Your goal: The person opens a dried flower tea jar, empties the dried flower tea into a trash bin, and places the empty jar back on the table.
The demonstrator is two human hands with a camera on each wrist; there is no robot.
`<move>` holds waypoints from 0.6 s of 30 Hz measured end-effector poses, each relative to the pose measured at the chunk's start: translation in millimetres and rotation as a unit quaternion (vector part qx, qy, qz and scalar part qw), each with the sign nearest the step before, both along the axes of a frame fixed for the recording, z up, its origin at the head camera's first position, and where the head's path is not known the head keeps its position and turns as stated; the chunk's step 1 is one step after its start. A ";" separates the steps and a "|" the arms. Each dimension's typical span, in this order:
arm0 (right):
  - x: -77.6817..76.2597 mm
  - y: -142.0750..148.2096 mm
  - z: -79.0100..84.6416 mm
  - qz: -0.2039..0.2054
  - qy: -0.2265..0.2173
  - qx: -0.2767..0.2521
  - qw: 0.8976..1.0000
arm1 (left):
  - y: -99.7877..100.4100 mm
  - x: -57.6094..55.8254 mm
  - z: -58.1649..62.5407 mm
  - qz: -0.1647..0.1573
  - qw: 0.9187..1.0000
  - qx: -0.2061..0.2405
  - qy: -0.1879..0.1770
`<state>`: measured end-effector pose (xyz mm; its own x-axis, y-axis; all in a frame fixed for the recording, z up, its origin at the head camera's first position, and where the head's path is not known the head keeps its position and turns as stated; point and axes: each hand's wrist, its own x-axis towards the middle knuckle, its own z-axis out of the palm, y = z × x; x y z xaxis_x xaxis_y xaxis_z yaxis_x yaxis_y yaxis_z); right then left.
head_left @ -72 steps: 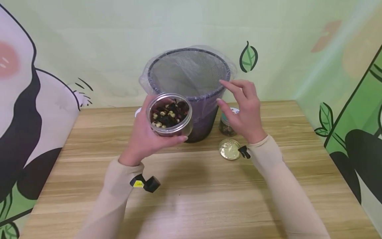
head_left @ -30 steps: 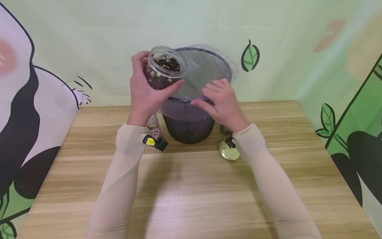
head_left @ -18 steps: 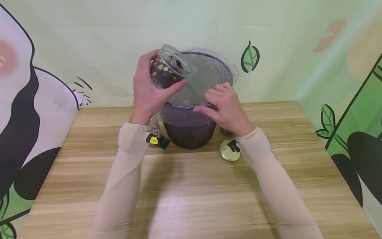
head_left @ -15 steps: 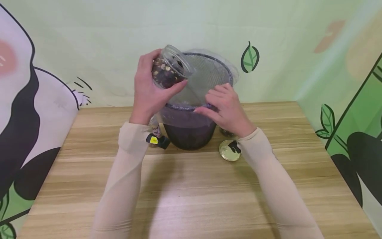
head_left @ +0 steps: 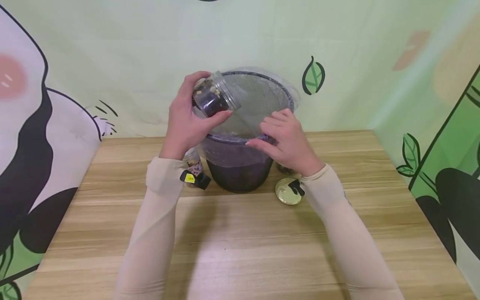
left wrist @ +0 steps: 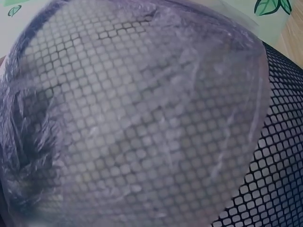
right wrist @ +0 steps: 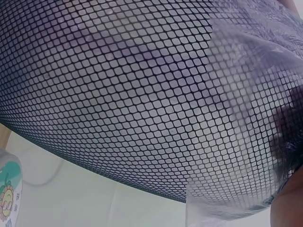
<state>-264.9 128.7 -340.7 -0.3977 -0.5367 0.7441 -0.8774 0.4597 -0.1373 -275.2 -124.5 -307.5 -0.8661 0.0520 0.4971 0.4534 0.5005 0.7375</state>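
My left hand [head_left: 185,125] grips a clear plastic jar [head_left: 210,100] above the left side of a black mesh wastebasket [head_left: 240,174]. The jar has no lid on and is tipped well over, mouth toward the right; dark dried bits with some pale pieces show through its wall. A thin purplish plastic bag [head_left: 228,153] lines the basket, its edge folded over the rim. My right hand [head_left: 286,139] grips the basket's front-right rim through the bag, thumb outside and fingers curled over the top. The left wrist view shows the bag's folds [left wrist: 189,90] over the mesh.
A round lid [head_left: 288,195] lies on the wooden table [head_left: 232,254] beside my right wrist. Behind that wrist a small jar [head_left: 285,168] is mostly hidden; another jar [head_left: 194,163] stands left of the basket. A jar with a flower label [right wrist: 8,194] edges into the right wrist view.
My left hand has raised the jar over the basket and tipped it further to the right, its contents shifting toward the mouth. My right hand has gone from loose fingers to gripping the rim.
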 end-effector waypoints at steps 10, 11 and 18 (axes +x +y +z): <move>-0.6 -1.7 1.1 -0.003 -0.002 -0.005 1.000 | -2.9 -0.7 -0.8 -0.001 1.000 -0.025 0.009; -0.8 -2.0 1.1 -0.003 -0.003 -0.007 1.000 | -3.0 -0.8 -0.4 -0.001 1.000 -0.030 0.008; -0.8 -1.8 -2.1 -0.003 0.001 -0.016 1.000 | -3.5 -1.3 0.7 0.004 0.996 -0.087 0.002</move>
